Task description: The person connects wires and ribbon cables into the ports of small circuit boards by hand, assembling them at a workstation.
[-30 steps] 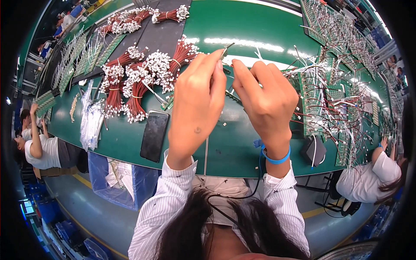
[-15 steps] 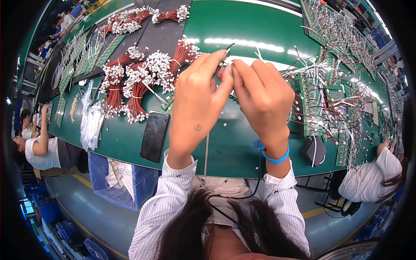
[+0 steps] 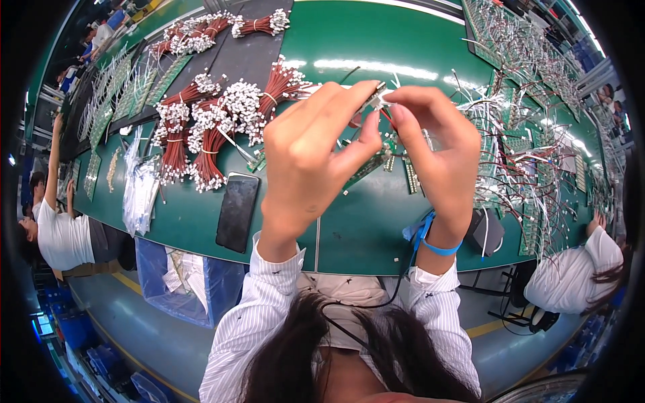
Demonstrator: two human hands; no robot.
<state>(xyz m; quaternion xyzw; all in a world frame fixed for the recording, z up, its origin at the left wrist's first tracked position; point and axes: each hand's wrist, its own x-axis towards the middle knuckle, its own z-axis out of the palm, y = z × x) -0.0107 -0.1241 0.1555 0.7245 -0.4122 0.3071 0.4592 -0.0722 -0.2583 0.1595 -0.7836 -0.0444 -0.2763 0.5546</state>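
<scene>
Between thumb and fingers, my left hand (image 3: 309,158) pinches a small circuit board (image 3: 380,88) above the middle of the table. At its edge sits a white wire connector (image 3: 378,103), with short red and dark wires (image 3: 389,118) running down from it. My right hand (image 3: 447,144) has its thumb and index fingertip closed around this connector and its wires. Fingers hide part of the board. Below the hands, several small green circuit boards (image 3: 411,176) lie on the green table (image 3: 363,228). A blue wrist strap (image 3: 440,250) circles my right wrist.
Bundles of red-brown wires with white connectors (image 3: 206,158) lie to the left, near a black phone (image 3: 238,211) and clear plastic bags (image 3: 140,195). Wired circuit boards (image 3: 514,158) crowd the right side. A blue-lined bin (image 3: 188,285) stands below the table edge. Other people sit on both sides.
Both hands have shifted slightly right, and my right hand has turned so its thumb and the connector show. Small boards below the hands are now more visible. At left, a co-worker's arm reaches farther up.
</scene>
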